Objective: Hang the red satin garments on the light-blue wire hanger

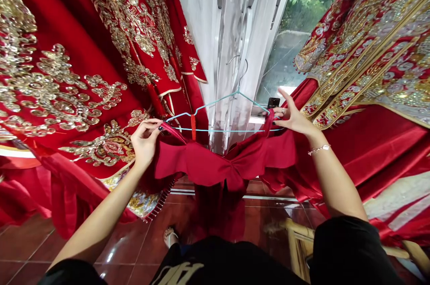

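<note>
A deep red satin garment sags in a shallow swag just below the centre of the view, its narrow straps drawn up towards a pale blue wire hanger. The hanger's bottom bar runs just above the cloth, and its curled hook rises at about twelve o'clock against a sheer white curtain; whether the hook is caught on anything cannot be told. The left hand, at about nine o'clock, is curled nearly closed, pinching one strap near the hanger's left shoulder. The right hand, at about three o'clock, has its fingers fanned wide, and its thumb and forefinger seem to nip the other strap at the hanger's right shoulder, though that grip is partly hidden. A thin silver bracelet circles that wrist. The straps are thin and the satin looks slick, so a loosened pinch or a tilted hanger could let a strap slide off the wire, and the garment's hanging weight could then drag it towards the glossy reddish-brown floor tiles. Its cloth could also snag on the heavy gold-embroidered red robe spread from nine to eleven o'clock, or on the matching beaded robe at about two o'clock. A black phone sits by the window's lower edge, and a bamboo chair stands at about five o'clock.
</note>
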Demonstrator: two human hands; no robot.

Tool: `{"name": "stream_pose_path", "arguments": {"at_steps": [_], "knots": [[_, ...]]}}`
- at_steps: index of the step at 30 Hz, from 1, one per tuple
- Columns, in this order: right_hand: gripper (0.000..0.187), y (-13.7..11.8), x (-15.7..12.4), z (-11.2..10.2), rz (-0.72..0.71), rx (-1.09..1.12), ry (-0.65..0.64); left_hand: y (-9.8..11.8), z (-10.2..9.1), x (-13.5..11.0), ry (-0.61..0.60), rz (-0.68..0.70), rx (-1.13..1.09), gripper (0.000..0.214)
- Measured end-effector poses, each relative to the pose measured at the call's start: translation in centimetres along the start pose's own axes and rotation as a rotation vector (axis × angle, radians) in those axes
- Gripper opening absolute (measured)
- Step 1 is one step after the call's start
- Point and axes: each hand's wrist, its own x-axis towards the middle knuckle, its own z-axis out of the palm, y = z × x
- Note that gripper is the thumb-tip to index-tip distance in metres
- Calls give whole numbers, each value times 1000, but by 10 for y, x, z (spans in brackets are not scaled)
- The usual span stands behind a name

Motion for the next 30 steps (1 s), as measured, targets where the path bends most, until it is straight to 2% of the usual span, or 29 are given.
{"name": "stream_pose_path", "arguments": {"at_steps": [4, 6, 10, 12, 18, 22, 25, 27, 30], "knots": [[54, 7, -5, -13, 79, -274, -167, -3, -3, 6, -5, 8, -15, 22], [38, 11, -8, -17, 79, -362, -192, -2, -3, 14, -16, 17, -7, 20], [35, 19, -9, -23, 42, -435, -101, 6, 5, 39, -60, 77, -14, 17], [34, 23, -8, -26, 45, -448, -64, 11, 15, 54, -123, 121, -39, 16], [40, 34, -6, -22, 76, -434, -59, 30, 50, 84, -509, 265, 1, 24], [47, 35, -11, -17, 80, -375, 17, 39, 56, 88, -793, 140, -3, 13], [52, 30, -16, -12, 48, -355, 22, 46, 47, 89, -947, 33, -90, 46], [54, 27, -19, -10, 27, -335, 22, 51, 40, 87, -970, 46, -64, 59], [54, 31, -24, -5, 14, -305, 66, 57, 28, 73, -781, 241, 185, 51]]}}
